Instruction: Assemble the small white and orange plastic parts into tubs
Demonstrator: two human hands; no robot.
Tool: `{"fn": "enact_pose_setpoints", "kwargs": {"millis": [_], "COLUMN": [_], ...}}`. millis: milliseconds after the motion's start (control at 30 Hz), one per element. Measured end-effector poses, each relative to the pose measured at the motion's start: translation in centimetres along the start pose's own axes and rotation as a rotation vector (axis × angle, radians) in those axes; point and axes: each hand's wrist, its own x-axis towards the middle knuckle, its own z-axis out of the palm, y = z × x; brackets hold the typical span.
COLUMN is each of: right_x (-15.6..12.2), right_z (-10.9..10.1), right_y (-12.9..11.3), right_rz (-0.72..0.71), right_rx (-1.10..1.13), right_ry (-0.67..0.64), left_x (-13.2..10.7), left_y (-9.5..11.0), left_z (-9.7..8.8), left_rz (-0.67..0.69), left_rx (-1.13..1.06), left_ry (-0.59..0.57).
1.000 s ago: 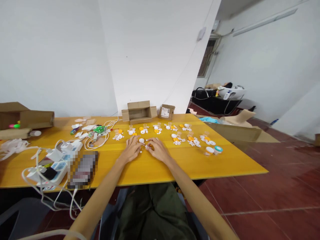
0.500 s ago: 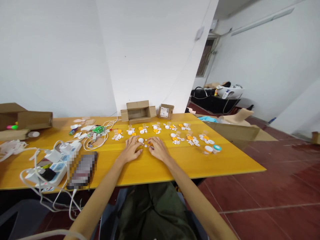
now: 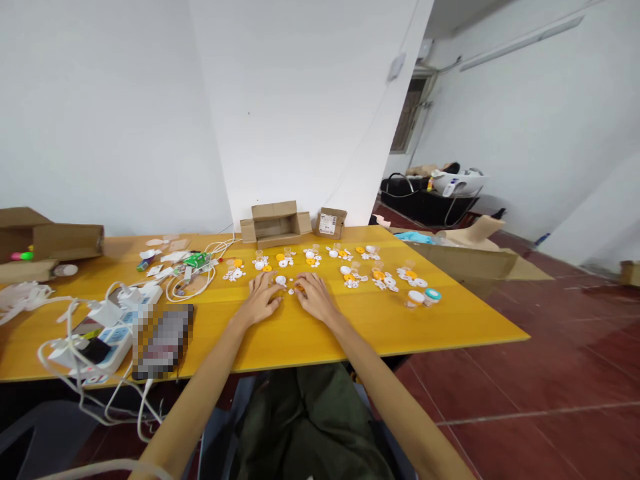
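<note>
Small parts (image 3: pixel 290 289), white and orange, lie between your two sets of fingertips, straight ahead of you at 12 o'clock.

They sit on the yellow table (image 3: pixel 350 330), which spans the view in front of you. At 10 o'clock, on its far left edge, a long cardboard box (image 3: pixel 55 240) lies on its side. At 12 o'clock against the wall stands an open carton (image 3: pixel 274 223), with a small labelled box (image 3: pixel 332 222) just beside it toward 1 o'clock. At 9 o'clock a white power strip (image 3: pixel 107 337) rests among tangled white cables (image 3: pixel 75 313), touching a blurred dark object (image 3: pixel 163 340).

Beyond your hands, from 11 to 2 o'clock, rows of part clusters (image 3: pixel 350 273) run across the table. Two little jars (image 3: pixel 424 297), one with a white lid and one with a teal lid, stand at their 2 o'clock end.

Your left hand (image 3: pixel 263 301) lies palm down on the table. Its fingers are loosely apart and hold nothing, and the tips are near a white cap (image 3: pixel 281 280). Your right hand (image 3: pixel 316 299) also lies palm down, its fingertips over an orange piece (image 3: pixel 299 289). You cannot tell whether they pinch it or only touch it.
</note>
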Motion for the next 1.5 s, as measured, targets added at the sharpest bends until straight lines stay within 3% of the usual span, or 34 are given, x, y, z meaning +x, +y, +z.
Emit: {"fn": "enact_pose_setpoints", "kwargs": {"millis": [233,767,1200,1500], "right_x": [0.3,0.3,0.3,0.2], "right_z": [0.0,0.2,0.4,0.1], "right_y": [0.2,0.8,0.6,0.5], "right_rz": [0.145,0.17,0.103,0.124], "right_rx": [-0.024,-0.052,-0.008,-0.016], "right_ry": [-0.006,-0.014,0.08,0.034], "left_x": [0.0,0.0,-0.1,0.0], "left_y": [0.0,0.2,0.5,0.7], "left_z": [0.0,-0.1,-0.4,-0.6], "left_rz": [-0.015,-0.016,0.017,0.023], "left_rx": [0.01,-0.007,0.005,0.018], "left_ry": [0.002,0.01,-0.006,0.006]}}
